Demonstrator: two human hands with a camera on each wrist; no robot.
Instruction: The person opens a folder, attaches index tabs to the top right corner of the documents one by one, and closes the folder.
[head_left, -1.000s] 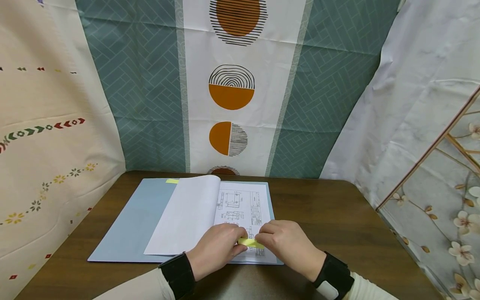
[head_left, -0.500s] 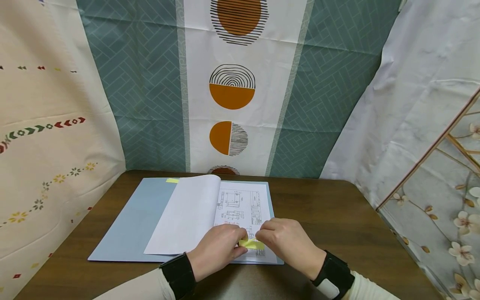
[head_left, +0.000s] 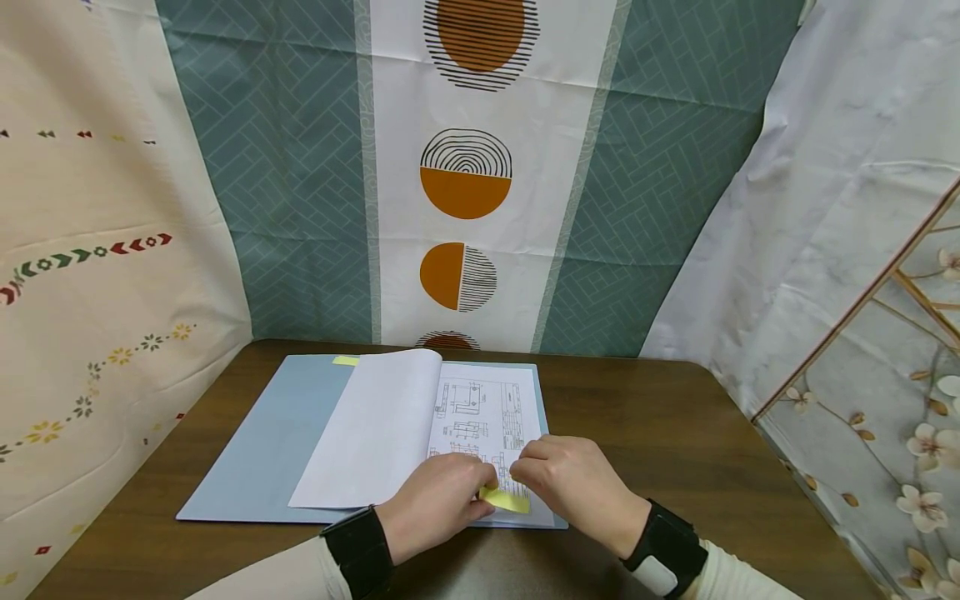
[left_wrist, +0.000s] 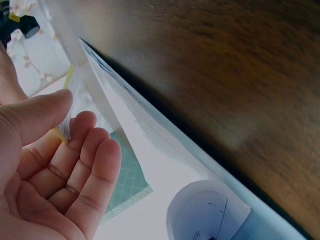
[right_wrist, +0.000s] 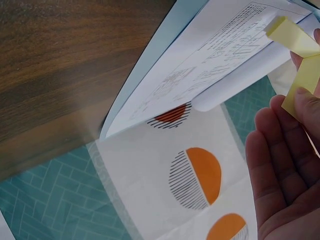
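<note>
My left hand pinches a yellow sticky strip over the lower part of a printed drawing sheet. In the left wrist view, thumb and fingers hold the strip nearly edge-on. Close by on the right, my right hand has its thumb pressed on yellow sticky paper. A second yellow length sticks out above that thumb; I cannot tell whether it is a separate piece or one bent strip. The sheets lie in an opened light-blue folder.
A turned-over white page curls up along the middle of the folder. Another yellow sticky tab sits at its top edge. The brown wooden table extends to both sides, with patterned cloths hanging behind and beside it.
The strip's loose length has swung lower and angles down to the right. My left hand has shifted slightly towards me; the right hand is almost still.
</note>
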